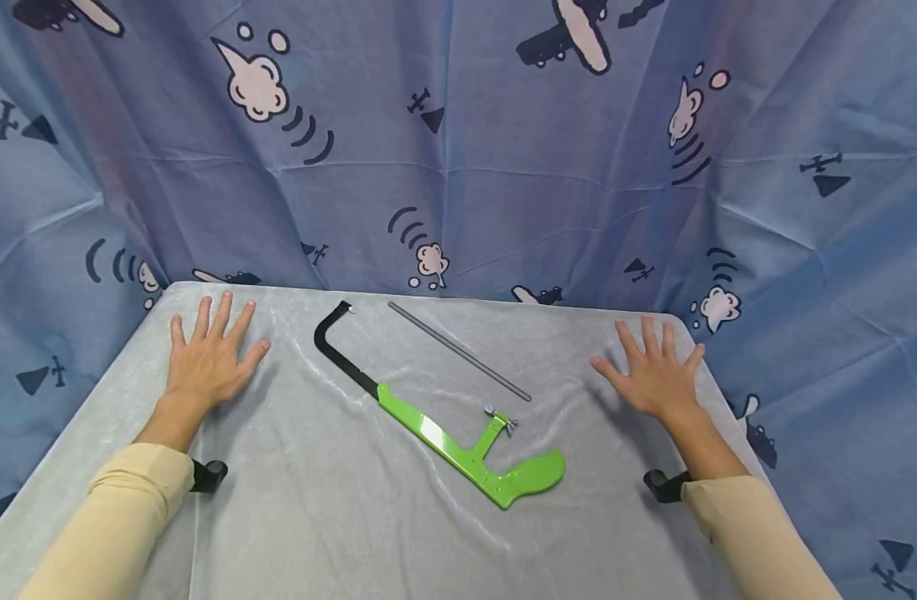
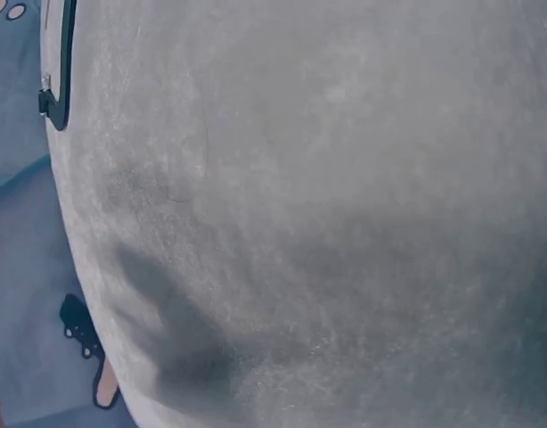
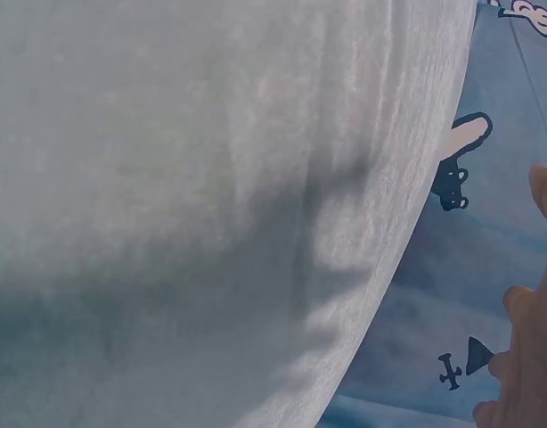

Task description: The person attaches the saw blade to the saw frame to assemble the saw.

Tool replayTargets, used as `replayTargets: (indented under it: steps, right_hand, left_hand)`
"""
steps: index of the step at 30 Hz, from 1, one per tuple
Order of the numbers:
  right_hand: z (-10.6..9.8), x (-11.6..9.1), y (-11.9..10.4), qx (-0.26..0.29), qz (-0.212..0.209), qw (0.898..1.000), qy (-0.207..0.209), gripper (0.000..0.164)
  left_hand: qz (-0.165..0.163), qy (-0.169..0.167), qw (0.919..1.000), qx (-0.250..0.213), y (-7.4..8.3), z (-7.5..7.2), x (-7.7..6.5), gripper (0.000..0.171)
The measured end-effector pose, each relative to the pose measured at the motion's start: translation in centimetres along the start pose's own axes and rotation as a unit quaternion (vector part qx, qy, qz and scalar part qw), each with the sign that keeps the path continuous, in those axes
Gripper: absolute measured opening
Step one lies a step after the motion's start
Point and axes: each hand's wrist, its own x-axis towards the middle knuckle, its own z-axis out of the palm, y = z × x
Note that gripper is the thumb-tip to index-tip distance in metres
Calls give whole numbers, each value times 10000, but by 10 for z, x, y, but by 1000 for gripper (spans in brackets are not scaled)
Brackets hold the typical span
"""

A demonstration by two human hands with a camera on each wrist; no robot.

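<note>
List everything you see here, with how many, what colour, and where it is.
hacksaw frame: one, green handle end with black front arm, lying diagonally mid-table, no blade fitted
saw blade: one, grey, loose on the table just behind the frame
table cover: one, pale grey, over the table
backdrop cloth: one, blue with plane and cloud prints, behind and beside the table
wrist mounts: two, black, one at each cuff
sleeves: two, cream
left hand: flat on the table, fingers spread
right hand: flat on the table, fingers spread
</note>
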Motion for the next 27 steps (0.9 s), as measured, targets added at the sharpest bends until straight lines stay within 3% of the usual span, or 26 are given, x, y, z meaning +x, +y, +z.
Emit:
replayTargets:
  steps: [9, 27]
  right_hand:
    - [-1, 5, -14, -36, -109, 9999, -100, 92]
    - [4, 11, -46, 80, -356, 9990, -238, 91]
  left_hand:
    - [171, -38, 9998, -25, 12, 5, 4, 70]
    - [462, -123, 9985, -250, 65, 8, 13, 72]
